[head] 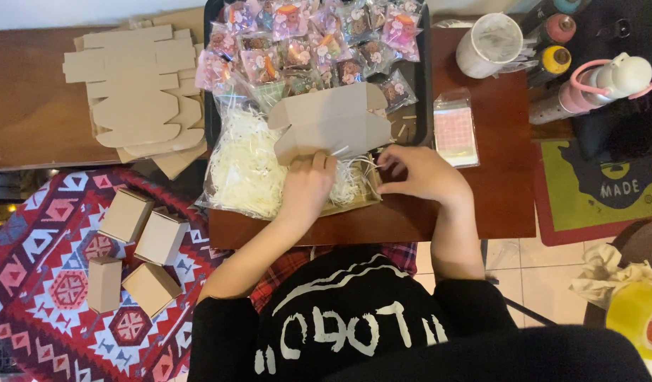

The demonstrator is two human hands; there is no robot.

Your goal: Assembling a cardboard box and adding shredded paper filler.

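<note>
Cardboard box (333,124) — brown, lid up, stuffed with pale shredded paper (351,180) — both hands' grips pinching its sides.

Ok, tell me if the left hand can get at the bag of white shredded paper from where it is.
Probably yes. The left hand rests on the open cardboard box, right beside the bag of white shredded paper, and nothing lies between them.

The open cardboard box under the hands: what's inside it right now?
White shredded paper filler shows inside the open cardboard box, between the left hand and the right hand. Both hands cover much of the interior, so anything beneath the filler or the hands cannot be seen.
</note>
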